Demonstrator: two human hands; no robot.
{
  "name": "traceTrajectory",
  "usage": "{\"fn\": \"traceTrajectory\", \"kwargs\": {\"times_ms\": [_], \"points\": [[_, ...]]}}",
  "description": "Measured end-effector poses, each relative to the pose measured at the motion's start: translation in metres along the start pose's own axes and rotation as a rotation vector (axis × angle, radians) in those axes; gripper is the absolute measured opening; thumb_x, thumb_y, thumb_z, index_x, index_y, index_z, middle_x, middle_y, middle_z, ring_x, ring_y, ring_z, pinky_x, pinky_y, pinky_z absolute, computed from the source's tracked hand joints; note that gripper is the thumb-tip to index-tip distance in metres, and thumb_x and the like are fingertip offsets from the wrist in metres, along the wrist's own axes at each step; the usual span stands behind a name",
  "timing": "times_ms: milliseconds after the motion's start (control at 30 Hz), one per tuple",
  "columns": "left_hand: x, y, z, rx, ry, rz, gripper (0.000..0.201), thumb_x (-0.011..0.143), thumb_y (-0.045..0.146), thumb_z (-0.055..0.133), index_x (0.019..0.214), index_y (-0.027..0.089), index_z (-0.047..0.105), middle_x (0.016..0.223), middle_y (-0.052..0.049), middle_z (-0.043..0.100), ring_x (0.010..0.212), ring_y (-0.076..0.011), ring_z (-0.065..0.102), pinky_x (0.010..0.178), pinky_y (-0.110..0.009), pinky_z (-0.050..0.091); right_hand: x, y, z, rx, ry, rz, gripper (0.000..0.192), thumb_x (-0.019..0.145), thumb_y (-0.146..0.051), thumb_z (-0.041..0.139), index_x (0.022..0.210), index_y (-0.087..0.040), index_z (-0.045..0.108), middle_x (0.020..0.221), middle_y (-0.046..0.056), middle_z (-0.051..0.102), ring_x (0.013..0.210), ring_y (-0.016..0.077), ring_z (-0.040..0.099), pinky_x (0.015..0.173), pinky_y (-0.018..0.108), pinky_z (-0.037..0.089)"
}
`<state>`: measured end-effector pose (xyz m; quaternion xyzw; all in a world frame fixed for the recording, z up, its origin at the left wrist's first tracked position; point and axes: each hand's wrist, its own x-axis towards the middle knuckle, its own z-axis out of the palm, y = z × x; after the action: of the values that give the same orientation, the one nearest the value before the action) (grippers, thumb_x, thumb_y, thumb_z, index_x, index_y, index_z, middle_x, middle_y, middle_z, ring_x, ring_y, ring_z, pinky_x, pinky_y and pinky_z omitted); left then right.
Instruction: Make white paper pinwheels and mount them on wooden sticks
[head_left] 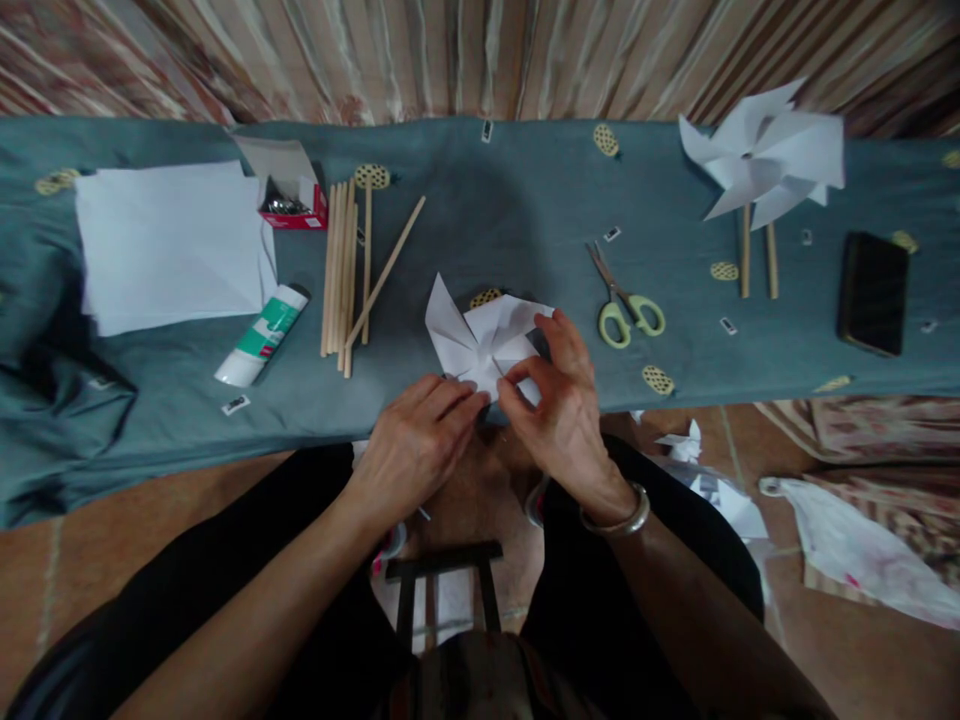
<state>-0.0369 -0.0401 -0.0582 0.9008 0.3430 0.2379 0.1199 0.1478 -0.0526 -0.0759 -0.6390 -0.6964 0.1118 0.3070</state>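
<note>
A white paper pinwheel with folded blades lies at the table's front edge between my hands. My left hand has its fingers closed on the pinwheel's near edge. Thumb and forefinger of my right hand pinch a thin pin-like piece close to the pinwheel's centre; its exact kind is too small to tell. The other fingers of that hand rest by the right blade. Green-handled scissors lie to the right, blades pointing away from me.
Several wooden sticks, a glue stick, an open red box of small metal pieces and white paper sheets lie left. Finished pinwheels on sticks and a dark phone lie right. Paper scraps litter the floor.
</note>
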Motion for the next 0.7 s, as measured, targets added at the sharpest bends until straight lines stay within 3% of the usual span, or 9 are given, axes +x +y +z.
{"fn": "traceTrajectory", "kwargs": {"times_ms": [367, 700], "points": [[0.002, 0.001, 0.000, -0.010, -0.008, -0.019, 0.022, 0.091, 0.013, 0.054, 0.109, 0.008, 0.064, 0.100, -0.011, 0.068, 0.087, -0.0201, 0.061, 0.075, -0.036, 0.058, 0.001, -0.005, -0.005, -0.021, -0.026, 0.013, 0.009, 0.084, -0.022, 0.059, 0.084, -0.030, 0.063, 0.146, -0.005, 0.044, 0.145, 0.0230, 0.026, 0.117, 0.048, 0.031], [0.002, 0.002, 0.001, 0.007, -0.007, -0.023, 0.021, 0.092, 0.014, 0.053, 0.108, 0.008, 0.064, 0.099, -0.012, 0.068, 0.087, -0.0205, 0.061, 0.075, -0.036, 0.058, 0.002, -0.013, -0.016, -0.090, 0.004, -0.088, 0.012, 0.091, -0.022, 0.051, 0.090, -0.026, 0.062, 0.145, 0.004, 0.046, 0.143, 0.0256, 0.032, 0.115, 0.047, 0.033]]}}
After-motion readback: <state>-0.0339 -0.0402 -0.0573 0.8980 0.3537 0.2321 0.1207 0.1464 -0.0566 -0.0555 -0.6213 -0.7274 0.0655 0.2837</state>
